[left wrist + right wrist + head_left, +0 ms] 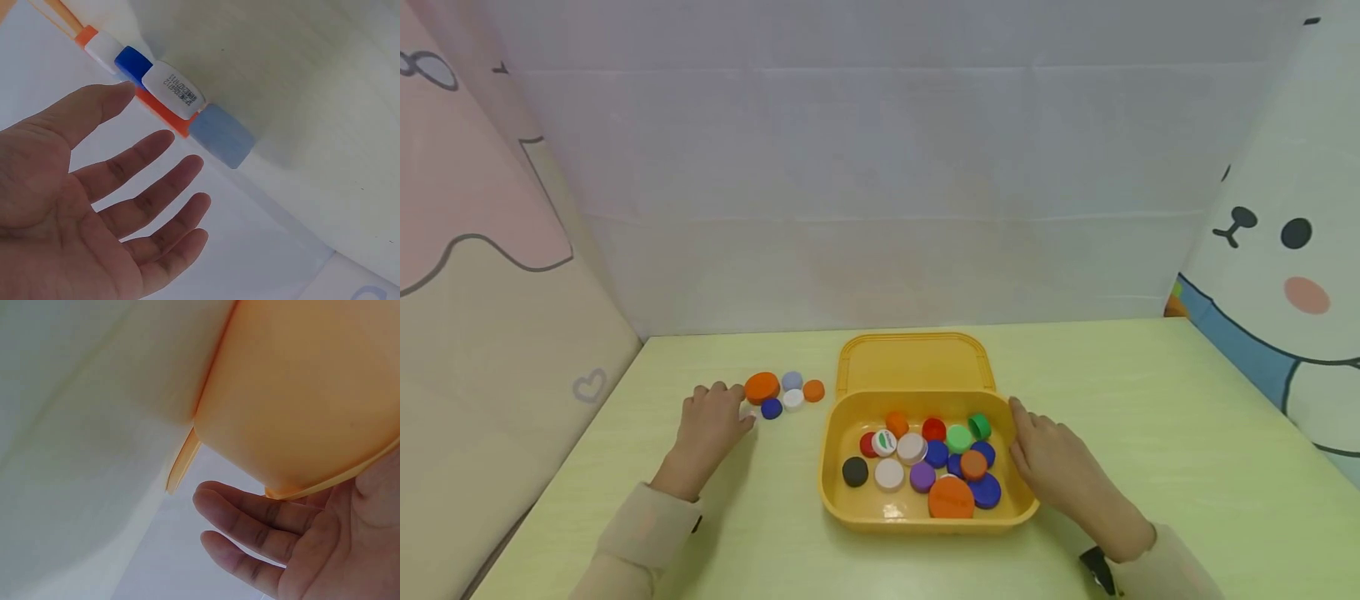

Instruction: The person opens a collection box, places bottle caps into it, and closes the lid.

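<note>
My left hand is over the left part of the table, fingers relaxed and apart, beside a small group of bottle caps. Near its fingertips are a large orange cap, a dark blue cap and a white cap with printing. A grey-blue cap shows beyond the fingers in the left wrist view. My right hand rests against the right rim of a yellow plastic box, its fingers extended along the outside. Many coloured caps lie in the box, including a black cap and a purple cap.
A yellow lid lies behind the box. Between the left hand and the box are a pale lilac cap, a small orange cap and a white cap. A white curtain hangs behind the table.
</note>
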